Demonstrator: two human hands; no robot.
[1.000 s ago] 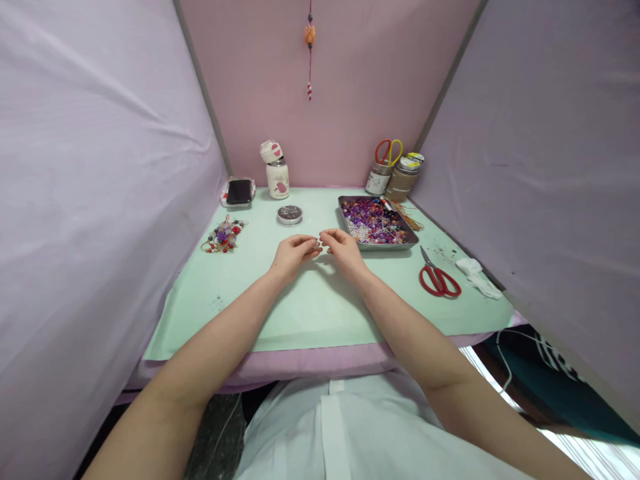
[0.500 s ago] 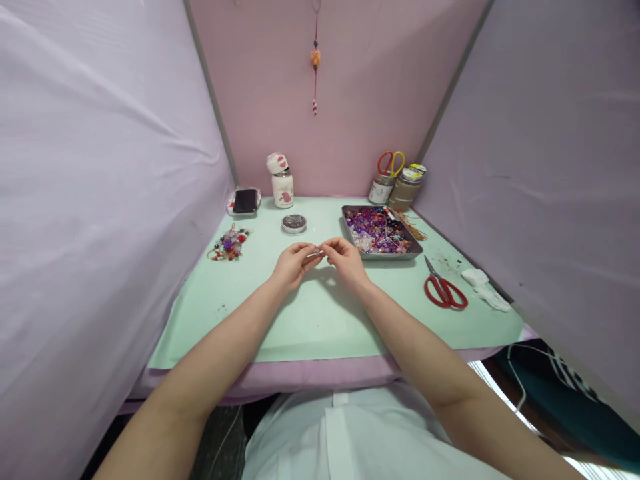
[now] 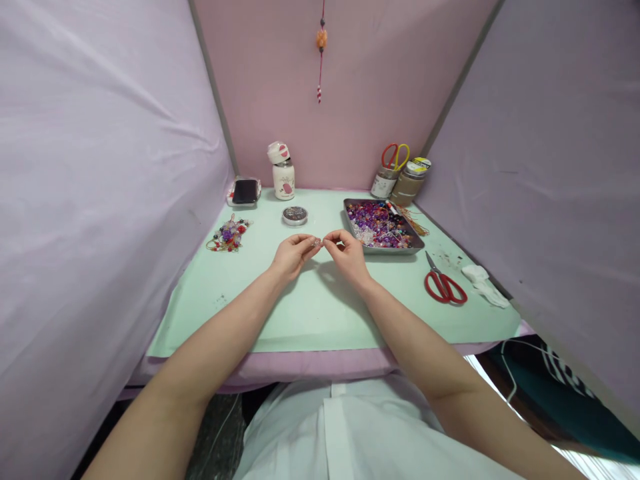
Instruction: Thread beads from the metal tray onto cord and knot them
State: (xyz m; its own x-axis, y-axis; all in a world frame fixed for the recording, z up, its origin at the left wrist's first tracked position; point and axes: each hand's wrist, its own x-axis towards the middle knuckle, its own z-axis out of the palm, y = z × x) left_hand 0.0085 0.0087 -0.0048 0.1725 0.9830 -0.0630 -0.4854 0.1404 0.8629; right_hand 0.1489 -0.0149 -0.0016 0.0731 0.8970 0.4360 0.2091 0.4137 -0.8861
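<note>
Pinching clear piece [image 3: 317, 243] in left hand [image 3: 294, 255], right hand [image 3: 349, 256] close beside

Pinched left grip [image 3: 293, 256] beside right grip [image 3: 350, 256]

Soft light casts faint shadows below the hands [image 3: 347, 257]; edges stretch.

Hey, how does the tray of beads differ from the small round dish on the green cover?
The tray is four-sided; the dish is round. The tray is much larger than the dish. Colourful beads lie in the tray, while the dish shows dark contents too small to identify. Both rest on the green cover.
</note>
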